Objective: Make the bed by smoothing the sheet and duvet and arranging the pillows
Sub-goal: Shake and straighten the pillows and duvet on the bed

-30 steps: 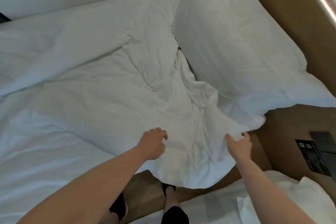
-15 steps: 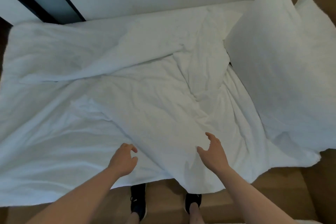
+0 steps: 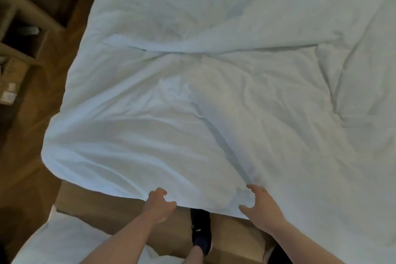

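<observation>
White rumpled cotton duvet (image 3: 214, 103) lay spread over the bed, its near edge hanging at the bedside. Left hand (image 3: 158, 204) pinched that edge, grip clamped on fabric. Right hand (image 3: 262, 207) hovered at the edge, fingers spread, grip apart. Versus half a second earlier: both hands dropped to the edge; the pillows left view; brown wooden floor (image 3: 32, 135) appeared.
</observation>
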A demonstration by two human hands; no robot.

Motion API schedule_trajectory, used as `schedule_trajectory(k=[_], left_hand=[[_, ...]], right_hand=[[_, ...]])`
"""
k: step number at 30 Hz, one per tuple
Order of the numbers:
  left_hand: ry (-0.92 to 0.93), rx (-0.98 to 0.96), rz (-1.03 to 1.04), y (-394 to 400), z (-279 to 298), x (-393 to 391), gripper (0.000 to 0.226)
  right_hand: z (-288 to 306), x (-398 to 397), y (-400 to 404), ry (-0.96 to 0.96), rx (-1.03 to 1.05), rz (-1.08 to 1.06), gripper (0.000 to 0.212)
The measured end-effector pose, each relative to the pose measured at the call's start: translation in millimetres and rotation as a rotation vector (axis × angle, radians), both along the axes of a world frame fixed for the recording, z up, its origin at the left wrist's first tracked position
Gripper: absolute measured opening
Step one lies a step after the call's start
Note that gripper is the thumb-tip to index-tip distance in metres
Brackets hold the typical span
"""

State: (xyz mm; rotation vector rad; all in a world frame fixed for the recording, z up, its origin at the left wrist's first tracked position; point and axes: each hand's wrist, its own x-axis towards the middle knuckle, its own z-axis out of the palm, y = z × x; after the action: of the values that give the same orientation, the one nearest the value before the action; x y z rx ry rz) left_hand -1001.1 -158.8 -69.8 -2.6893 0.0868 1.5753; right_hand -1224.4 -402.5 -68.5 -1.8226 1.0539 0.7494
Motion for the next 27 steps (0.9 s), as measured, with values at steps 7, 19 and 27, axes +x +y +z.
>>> schedule_trajectory(k=[7,19,27], left_hand=[[0.139,0.000,0.832,23,-94,22,0.091],[-0.149,0.081,0.317,73,-42,27,0.035],[-0.096,0.209,0.116,118,68,23,0.040]], right_hand=[[-97,25,51,0.165,-0.156,0.310,0.094],[-38,22,40,0.068,0.085,0.370,0.037],[76,23,89,0.149,0.184,0.297,0.054]])
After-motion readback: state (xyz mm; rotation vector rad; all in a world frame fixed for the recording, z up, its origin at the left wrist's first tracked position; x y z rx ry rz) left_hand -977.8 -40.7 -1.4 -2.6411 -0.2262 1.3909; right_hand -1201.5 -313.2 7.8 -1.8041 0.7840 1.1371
